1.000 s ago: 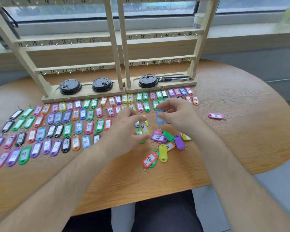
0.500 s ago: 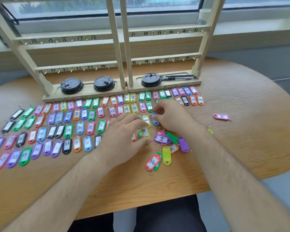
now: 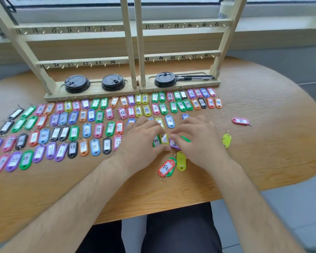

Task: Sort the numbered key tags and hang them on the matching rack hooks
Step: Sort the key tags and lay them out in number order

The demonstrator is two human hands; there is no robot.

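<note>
Many coloured numbered key tags (image 3: 86, 130) lie in ordered rows on the wooden table (image 3: 263, 152), in front of the wooden rack (image 3: 130, 52) whose numbered hooks are bare. My left hand (image 3: 142, 143) curls over a small unsorted pile and pinches a yellow tag (image 3: 165, 138) beside a green tag marked 40 (image 3: 156, 141). My right hand (image 3: 199, 141) rests its fingertips on a purple tag (image 3: 174, 144) in the same pile. A blue tag marked 42 (image 3: 169, 121) lies free just beyond my fingers. A red tag marked 43 (image 3: 166, 168) and another yellow tag (image 3: 181, 161) lie nearer to me.
Three black cup lids (image 3: 77, 84) and pens (image 3: 193, 77) sit in the rack's base. A pink tag (image 3: 240, 121) and a lime tag (image 3: 226, 140) lie apart on the right. A window sill runs behind the rack.
My right hand has set the blue tag marked 42 down at the end of the rows and come back to the pile. My left hand stayed on the pile.
</note>
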